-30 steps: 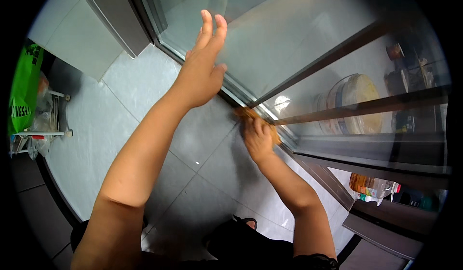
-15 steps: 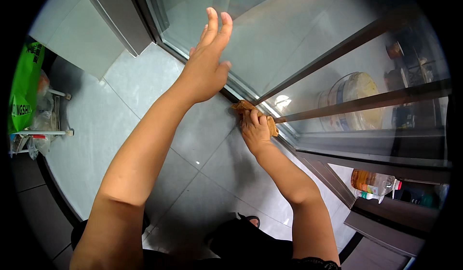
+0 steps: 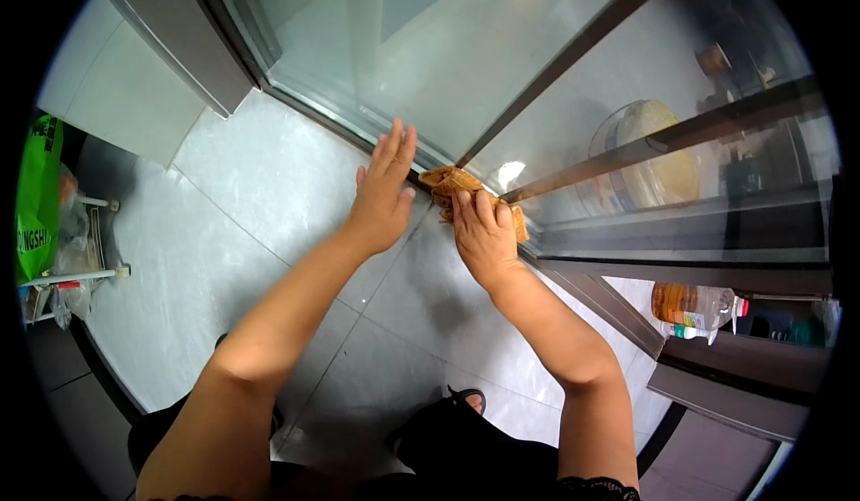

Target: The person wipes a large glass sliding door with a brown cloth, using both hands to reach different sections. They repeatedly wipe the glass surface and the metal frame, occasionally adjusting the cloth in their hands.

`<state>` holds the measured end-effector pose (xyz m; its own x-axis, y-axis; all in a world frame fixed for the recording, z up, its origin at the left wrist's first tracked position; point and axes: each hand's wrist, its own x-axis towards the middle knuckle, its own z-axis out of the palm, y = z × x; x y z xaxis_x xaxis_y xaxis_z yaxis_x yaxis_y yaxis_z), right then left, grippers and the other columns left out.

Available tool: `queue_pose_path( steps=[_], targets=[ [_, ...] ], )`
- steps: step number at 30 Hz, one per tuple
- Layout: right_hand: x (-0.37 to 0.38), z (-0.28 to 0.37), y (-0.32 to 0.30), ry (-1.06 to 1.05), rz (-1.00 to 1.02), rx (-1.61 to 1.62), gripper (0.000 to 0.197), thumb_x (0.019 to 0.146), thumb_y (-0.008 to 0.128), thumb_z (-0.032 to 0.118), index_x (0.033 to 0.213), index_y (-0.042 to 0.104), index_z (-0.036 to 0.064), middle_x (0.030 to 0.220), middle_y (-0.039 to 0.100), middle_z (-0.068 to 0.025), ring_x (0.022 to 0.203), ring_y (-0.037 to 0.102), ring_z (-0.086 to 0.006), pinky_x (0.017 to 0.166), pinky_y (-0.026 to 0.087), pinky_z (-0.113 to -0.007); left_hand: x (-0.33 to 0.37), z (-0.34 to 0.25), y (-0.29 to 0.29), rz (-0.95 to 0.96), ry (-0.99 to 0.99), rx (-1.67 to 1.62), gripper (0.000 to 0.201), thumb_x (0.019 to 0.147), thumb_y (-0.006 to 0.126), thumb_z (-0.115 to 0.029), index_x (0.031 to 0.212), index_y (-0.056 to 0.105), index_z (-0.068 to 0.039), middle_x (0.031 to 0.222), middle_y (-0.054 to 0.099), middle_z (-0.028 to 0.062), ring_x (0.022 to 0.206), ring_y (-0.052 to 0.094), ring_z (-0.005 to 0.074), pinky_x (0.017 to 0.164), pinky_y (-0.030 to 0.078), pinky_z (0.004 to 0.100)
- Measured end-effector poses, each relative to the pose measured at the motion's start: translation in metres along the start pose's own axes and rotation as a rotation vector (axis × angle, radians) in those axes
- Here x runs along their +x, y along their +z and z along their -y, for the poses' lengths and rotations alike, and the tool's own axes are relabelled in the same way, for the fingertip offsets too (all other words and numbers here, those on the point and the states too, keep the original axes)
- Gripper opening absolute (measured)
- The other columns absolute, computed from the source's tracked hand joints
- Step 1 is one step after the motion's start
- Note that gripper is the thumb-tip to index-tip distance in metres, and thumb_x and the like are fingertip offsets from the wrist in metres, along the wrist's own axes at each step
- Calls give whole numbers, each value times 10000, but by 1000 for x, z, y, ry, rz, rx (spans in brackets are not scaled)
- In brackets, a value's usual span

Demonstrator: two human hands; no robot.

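Observation:
My right hand presses its fingers onto a folded orange-brown cloth. The cloth lies against the bottom frame of a glass sliding door, by two dark upright bars. My left hand is open, its fingers stretched out, just left of the cloth and close to the bottom frame. It holds nothing; whether its fingertips touch the door I cannot tell.
Behind the glass stands a pale bucket. On the right, a bottle of amber liquid sits in a low opening. A rack with a green bag is at the left. My sandalled foot rests on the grey tiles.
My left hand has come down and nearer to the cloth from higher in front of the glass. My right hand still presses the cloth at the door's bottom. The whole view has shifted slightly.

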<state>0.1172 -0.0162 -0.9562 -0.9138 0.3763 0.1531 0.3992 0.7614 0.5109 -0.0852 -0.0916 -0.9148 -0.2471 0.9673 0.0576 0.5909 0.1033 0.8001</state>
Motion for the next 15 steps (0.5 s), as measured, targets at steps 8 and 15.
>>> queue_pose_path(
  steps=[8,15],
  targets=[
    [-53,-13,18,-23,30,-36,451,836,528,225,1238,617,40,1284,523,-54,1173,431,-252,839,376,-414,11,-12,12,83,-16,-60,821,879,465,10,1560,63,-212,1627,-26,128,1485,64,380,1104,101,672],
    [-14,-7,5,-113,23,-179,357,856,517,214,1126,687,53,1218,565,-78,1212,376,-316,870,357,-424,14,-8,11,130,-42,-59,841,884,481,-40,1563,22,-226,1624,-106,120,1497,-25,340,1109,66,657]
  ],
)
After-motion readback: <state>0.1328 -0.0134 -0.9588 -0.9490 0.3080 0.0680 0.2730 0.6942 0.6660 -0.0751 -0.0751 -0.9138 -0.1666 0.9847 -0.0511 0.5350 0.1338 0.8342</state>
